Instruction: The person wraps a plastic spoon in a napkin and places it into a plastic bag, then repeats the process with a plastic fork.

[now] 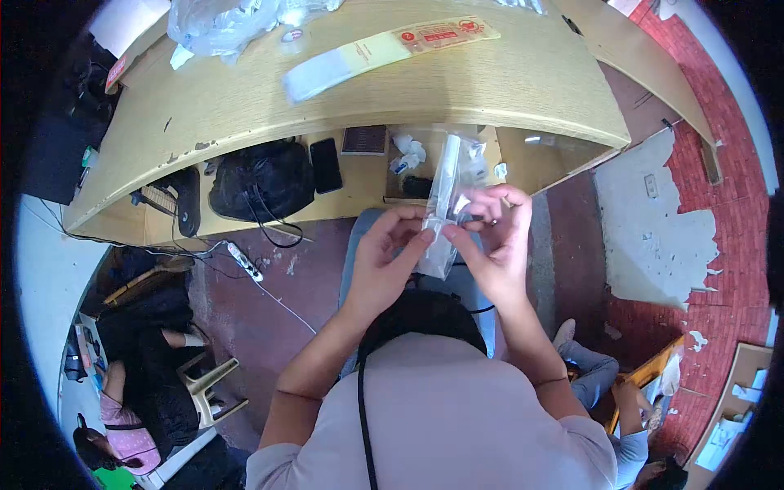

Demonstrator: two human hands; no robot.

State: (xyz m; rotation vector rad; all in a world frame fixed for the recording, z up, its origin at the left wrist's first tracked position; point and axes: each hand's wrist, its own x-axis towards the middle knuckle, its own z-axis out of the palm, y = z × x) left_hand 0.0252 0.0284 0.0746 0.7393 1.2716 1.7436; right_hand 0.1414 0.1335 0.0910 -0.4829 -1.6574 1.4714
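Note:
A clear plastic sleeve [445, 173] with a long white strip along one side is held upright in front of my chest. My left hand [390, 251] pinches its lower part between thumb and bent fingers. On the other side, my right hand [500, 249] grips the same sleeve, thumb close to the left thumb and the other fingers curled. Something small and white shows between the thumbs, partly hidden by them. The sleeve's upper end overlaps an open desk compartment holding crumpled white wrappers [408, 151].
On the desk top [523, 90] lie a long yellow-and-white packet [392, 53] and a clear plastic bag [220, 28]. A phone [326, 166] and a black bag [263, 184] sit on the shelf below. A power strip [244, 260] is lower left. People sit on both sides behind.

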